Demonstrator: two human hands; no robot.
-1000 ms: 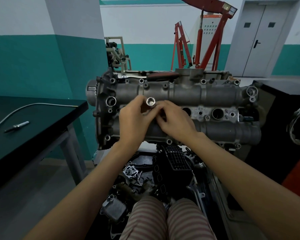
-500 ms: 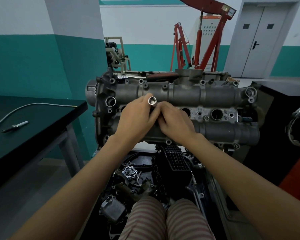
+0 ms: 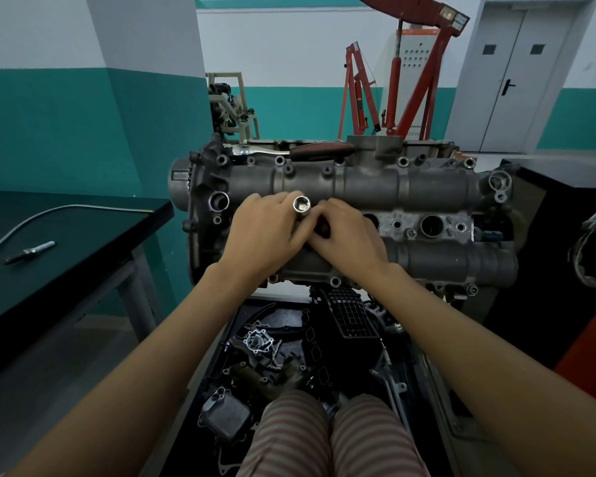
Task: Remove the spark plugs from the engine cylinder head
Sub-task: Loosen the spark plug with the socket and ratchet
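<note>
The grey cast-metal cylinder head (image 3: 375, 215) stood on its stand with its long axis running left to right, its rough, ribbed face turned toward the camera and round plug wells open along the middle. To its left sat a dark, smooth-topped workbench (image 3: 93, 235), where a removed spark plug (image 3: 30, 252) lay on its side, slender and metallic, pointing up and to the right. Both hands met over the head's left-centre well. The left hand (image 3: 265, 239) curled around a shiny steel socket (image 3: 301, 204), a tube standing out of the well with its open end facing the camera. The right hand (image 3: 344, 235) rested fingers-bent beside the socket, touching the left; whether it gripped anything could not be told.
</note>
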